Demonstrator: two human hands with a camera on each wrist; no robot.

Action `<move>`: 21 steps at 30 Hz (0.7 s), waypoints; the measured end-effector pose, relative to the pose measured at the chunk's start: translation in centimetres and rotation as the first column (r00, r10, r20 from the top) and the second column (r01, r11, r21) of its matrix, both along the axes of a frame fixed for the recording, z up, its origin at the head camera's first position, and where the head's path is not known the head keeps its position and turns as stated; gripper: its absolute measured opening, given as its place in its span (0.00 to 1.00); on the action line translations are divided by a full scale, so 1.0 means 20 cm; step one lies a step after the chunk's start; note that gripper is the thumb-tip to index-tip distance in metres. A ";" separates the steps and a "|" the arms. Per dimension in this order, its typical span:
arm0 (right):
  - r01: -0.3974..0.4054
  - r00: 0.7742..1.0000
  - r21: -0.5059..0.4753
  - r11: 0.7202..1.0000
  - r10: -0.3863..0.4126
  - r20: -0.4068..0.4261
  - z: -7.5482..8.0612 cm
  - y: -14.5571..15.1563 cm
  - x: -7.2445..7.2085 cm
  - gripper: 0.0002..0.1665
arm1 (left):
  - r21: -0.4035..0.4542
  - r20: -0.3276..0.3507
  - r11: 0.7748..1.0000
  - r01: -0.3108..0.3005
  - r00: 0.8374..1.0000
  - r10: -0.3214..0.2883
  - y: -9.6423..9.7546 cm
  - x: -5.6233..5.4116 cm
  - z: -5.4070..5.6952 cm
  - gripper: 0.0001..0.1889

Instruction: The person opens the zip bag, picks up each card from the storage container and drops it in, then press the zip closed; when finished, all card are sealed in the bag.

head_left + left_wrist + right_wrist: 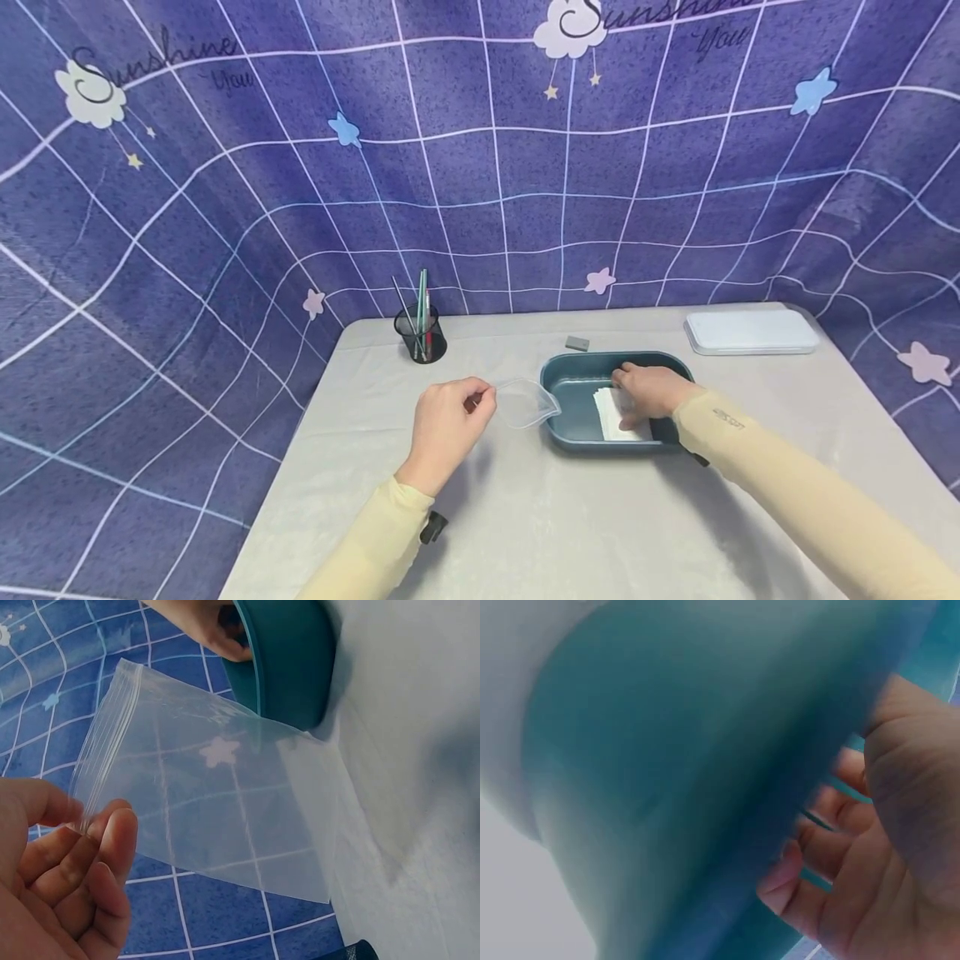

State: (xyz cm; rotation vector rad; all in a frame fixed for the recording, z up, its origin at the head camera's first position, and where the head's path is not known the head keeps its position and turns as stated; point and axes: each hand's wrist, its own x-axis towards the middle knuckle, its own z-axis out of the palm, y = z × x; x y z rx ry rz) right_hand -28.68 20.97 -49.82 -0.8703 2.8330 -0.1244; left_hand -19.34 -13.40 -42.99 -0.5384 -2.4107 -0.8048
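My left hand [453, 425] pinches a clear zip-lock bag [202, 780] by one corner of its ribbed zip edge, between thumb and fingertips. The bag hangs flat in the air, its far end by the left rim of a teal basin [600, 448]. My right hand [651, 392] reaches down inside that basin, over a stack of white papers or cards [611, 412] on its floor. Its fingers are spread and loosely bent. In the right wrist view the basin's wall hides the thumb tip, and no held thing shows.
A black mesh pen cup [422, 340] with several pens stands at the back left. Behind the basin lies a small grey block [577, 342]. A white flat case [752, 332] rests at the back right. A patterned blue curtain [480, 167] surrounds the table.
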 end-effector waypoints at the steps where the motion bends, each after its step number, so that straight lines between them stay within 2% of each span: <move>1: 0.010 1.000 0.003 1.000 -0.010 -0.002 0.00 0.00 0.00 0.44 | -0.003 -0.002 1.000 -0.004 1.000 0.004 0.00 0.00 0.00 0.07; 6: 0.020 0.998 -0.004 1.000 -0.020 -0.058 -0.01 0.02 0.02 0.43 | -0.001 0.004 1.000 -0.018 1.000 0.018 0.00 0.00 0.01 0.07; 14: -0.016 0.986 -0.037 0.999 0.010 -0.167 -0.03 0.04 0.03 0.41 | 0.005 0.013 1.000 -0.025 1.000 0.025 -0.01 0.01 0.02 0.07; 21: -0.022 0.975 -0.063 0.998 0.007 -0.224 -0.03 0.04 0.03 0.43 | 0.002 0.003 1.000 -0.022 1.000 0.022 -0.01 0.01 0.03 0.07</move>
